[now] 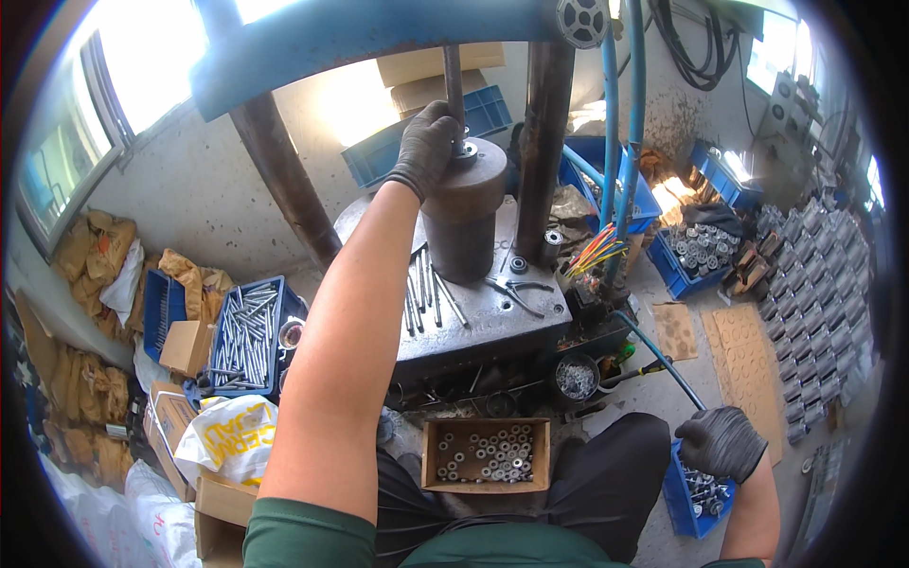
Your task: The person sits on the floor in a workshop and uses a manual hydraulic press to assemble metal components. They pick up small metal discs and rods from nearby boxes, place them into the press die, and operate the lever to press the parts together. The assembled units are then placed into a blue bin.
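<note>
Left hand (428, 142): fingers curled, grip unclear, over dull metal cylinder (462, 213) | right hand (724, 442): knit-gloved fingers wrapped round slim lever (684, 385)

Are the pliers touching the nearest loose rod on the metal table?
Apart: the head view shows bare metal table between the pliers and the nearest rod.

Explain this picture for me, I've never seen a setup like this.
It's one wide view from a camera worn on a person's head, looking down, so straight edges bend. The blue-topped machine looks like a press. The gloved left hand is at the top of a dark cylinder; what, if anything, it holds is hidden. The gloved right hand seems to grip a long bar. Thin rods and pliers lie on the metal table beside the cylinder. Below, a box holds small metal rings.
</note>
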Action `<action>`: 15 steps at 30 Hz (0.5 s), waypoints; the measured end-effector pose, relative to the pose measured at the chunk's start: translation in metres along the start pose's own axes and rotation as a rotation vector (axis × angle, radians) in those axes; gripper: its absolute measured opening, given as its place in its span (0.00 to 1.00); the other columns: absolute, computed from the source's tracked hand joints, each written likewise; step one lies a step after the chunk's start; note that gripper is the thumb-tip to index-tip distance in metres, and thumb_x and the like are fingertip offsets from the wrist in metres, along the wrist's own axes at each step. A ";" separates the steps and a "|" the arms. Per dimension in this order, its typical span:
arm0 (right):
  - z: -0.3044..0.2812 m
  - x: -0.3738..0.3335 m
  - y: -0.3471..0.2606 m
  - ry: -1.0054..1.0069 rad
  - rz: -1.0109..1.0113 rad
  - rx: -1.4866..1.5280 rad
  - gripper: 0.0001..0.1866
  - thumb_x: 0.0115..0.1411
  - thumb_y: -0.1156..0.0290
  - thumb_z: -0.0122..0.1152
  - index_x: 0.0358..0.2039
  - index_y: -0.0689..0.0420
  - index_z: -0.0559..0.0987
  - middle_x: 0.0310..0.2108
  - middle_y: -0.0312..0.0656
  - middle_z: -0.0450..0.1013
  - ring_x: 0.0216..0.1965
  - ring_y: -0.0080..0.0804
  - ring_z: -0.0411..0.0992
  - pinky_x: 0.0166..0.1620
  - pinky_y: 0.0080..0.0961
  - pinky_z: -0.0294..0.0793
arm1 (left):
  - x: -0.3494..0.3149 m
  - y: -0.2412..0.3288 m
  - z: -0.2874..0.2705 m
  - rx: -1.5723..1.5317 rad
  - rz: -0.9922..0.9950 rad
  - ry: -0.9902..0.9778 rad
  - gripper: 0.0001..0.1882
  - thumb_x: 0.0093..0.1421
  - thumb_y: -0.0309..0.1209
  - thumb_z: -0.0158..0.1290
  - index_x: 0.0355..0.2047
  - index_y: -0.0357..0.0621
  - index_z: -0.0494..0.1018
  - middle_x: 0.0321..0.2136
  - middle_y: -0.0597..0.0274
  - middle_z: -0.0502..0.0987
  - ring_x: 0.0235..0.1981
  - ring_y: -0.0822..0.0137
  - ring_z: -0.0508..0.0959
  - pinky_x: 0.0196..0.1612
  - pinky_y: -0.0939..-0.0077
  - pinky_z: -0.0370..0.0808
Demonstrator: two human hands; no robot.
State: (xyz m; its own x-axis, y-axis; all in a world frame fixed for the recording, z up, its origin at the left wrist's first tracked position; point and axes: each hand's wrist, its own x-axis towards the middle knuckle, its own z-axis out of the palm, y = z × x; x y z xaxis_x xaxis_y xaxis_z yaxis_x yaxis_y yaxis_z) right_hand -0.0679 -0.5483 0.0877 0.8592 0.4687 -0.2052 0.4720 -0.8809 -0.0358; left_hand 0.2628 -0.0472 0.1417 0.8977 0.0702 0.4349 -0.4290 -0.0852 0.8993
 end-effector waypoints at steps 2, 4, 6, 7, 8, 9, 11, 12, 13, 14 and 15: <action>-0.006 0.002 -0.004 0.007 -0.003 0.009 0.10 0.52 0.65 0.63 0.32 0.53 0.88 0.29 0.47 0.82 0.32 0.52 0.81 0.38 0.47 0.81 | 0.002 -0.001 0.001 -0.009 0.013 -0.023 0.17 0.60 0.26 0.46 0.47 0.37 0.78 0.35 0.60 0.78 0.35 0.70 0.77 0.42 0.75 0.78; -0.017 0.005 -0.008 0.035 -0.020 0.049 0.12 0.54 0.67 0.61 0.35 0.53 0.88 0.31 0.47 0.83 0.32 0.52 0.82 0.39 0.47 0.82 | 0.003 -0.003 0.000 -0.034 0.004 -0.023 0.16 0.61 0.26 0.46 0.47 0.37 0.78 0.34 0.60 0.78 0.34 0.70 0.76 0.41 0.75 0.77; -0.022 0.010 -0.009 0.173 -0.014 0.098 0.12 0.54 0.67 0.61 0.35 0.54 0.88 0.32 0.47 0.83 0.33 0.51 0.82 0.39 0.47 0.83 | 0.001 -0.001 0.005 -0.082 -0.028 -0.011 0.15 0.62 0.26 0.47 0.46 0.36 0.78 0.32 0.61 0.77 0.32 0.70 0.75 0.39 0.75 0.75; -0.022 0.011 -0.009 0.242 -0.010 0.122 0.11 0.54 0.67 0.61 0.35 0.54 0.88 0.33 0.47 0.83 0.33 0.51 0.82 0.39 0.47 0.83 | 0.000 0.000 0.005 -0.087 -0.025 -0.011 0.15 0.62 0.26 0.47 0.46 0.36 0.78 0.31 0.61 0.76 0.31 0.70 0.74 0.38 0.76 0.74; -0.022 0.011 -0.009 0.232 -0.013 0.122 0.11 0.55 0.67 0.61 0.35 0.54 0.88 0.33 0.47 0.83 0.33 0.51 0.82 0.39 0.46 0.83 | 0.000 0.000 0.005 -0.095 -0.021 -0.012 0.15 0.62 0.26 0.47 0.46 0.35 0.78 0.31 0.61 0.76 0.31 0.71 0.74 0.38 0.76 0.74; -0.021 0.010 -0.008 0.222 -0.015 0.121 0.11 0.55 0.67 0.61 0.34 0.54 0.88 0.33 0.47 0.83 0.33 0.51 0.82 0.40 0.46 0.83 | 0.000 -0.001 0.005 -0.102 -0.018 -0.012 0.15 0.62 0.26 0.47 0.46 0.35 0.78 0.31 0.61 0.76 0.30 0.71 0.74 0.38 0.77 0.73; -0.020 0.006 -0.001 0.046 -0.048 0.055 0.10 0.56 0.67 0.61 0.34 0.55 0.87 0.34 0.47 0.83 0.34 0.51 0.82 0.40 0.45 0.83 | 0.001 -0.002 0.004 -0.091 -0.025 -0.011 0.15 0.62 0.26 0.47 0.46 0.36 0.78 0.31 0.61 0.77 0.31 0.71 0.74 0.38 0.76 0.74; -0.022 0.006 -0.002 -0.004 -0.046 0.022 0.10 0.57 0.67 0.61 0.34 0.55 0.87 0.33 0.47 0.83 0.34 0.51 0.82 0.40 0.45 0.83 | 0.002 -0.003 0.003 -0.084 -0.028 -0.010 0.15 0.63 0.27 0.47 0.46 0.36 0.79 0.32 0.61 0.77 0.31 0.70 0.75 0.39 0.75 0.74; -0.024 0.006 -0.003 -0.053 -0.043 -0.010 0.10 0.57 0.67 0.61 0.34 0.55 0.87 0.33 0.48 0.83 0.34 0.52 0.82 0.40 0.45 0.83 | 0.003 -0.003 0.002 -0.048 -0.027 -0.008 0.15 0.63 0.27 0.47 0.46 0.36 0.79 0.32 0.60 0.77 0.32 0.70 0.75 0.39 0.75 0.75; -0.025 0.006 -0.004 -0.104 -0.038 -0.043 0.10 0.57 0.67 0.61 0.34 0.55 0.87 0.33 0.48 0.83 0.34 0.52 0.82 0.40 0.45 0.83 | 0.004 -0.004 0.002 -0.013 -0.027 -0.008 0.15 0.63 0.27 0.47 0.46 0.36 0.79 0.32 0.60 0.78 0.32 0.70 0.76 0.40 0.74 0.75; -0.022 0.005 -0.002 0.022 -0.045 0.067 0.10 0.57 0.66 0.61 0.35 0.54 0.87 0.32 0.48 0.82 0.34 0.52 0.82 0.40 0.47 0.82 | 0.004 -0.005 0.002 0.022 -0.026 -0.008 0.15 0.63 0.27 0.47 0.46 0.36 0.79 0.33 0.60 0.78 0.33 0.70 0.76 0.40 0.74 0.75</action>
State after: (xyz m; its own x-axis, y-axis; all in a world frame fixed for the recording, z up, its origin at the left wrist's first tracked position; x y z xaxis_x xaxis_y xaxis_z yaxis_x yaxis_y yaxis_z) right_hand -0.0603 -0.5425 0.1085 0.8417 0.5089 -0.1804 0.4967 -0.8608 -0.1106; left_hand 0.2689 -0.0487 0.1393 0.9095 0.0645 0.4108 -0.4032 -0.1049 0.9091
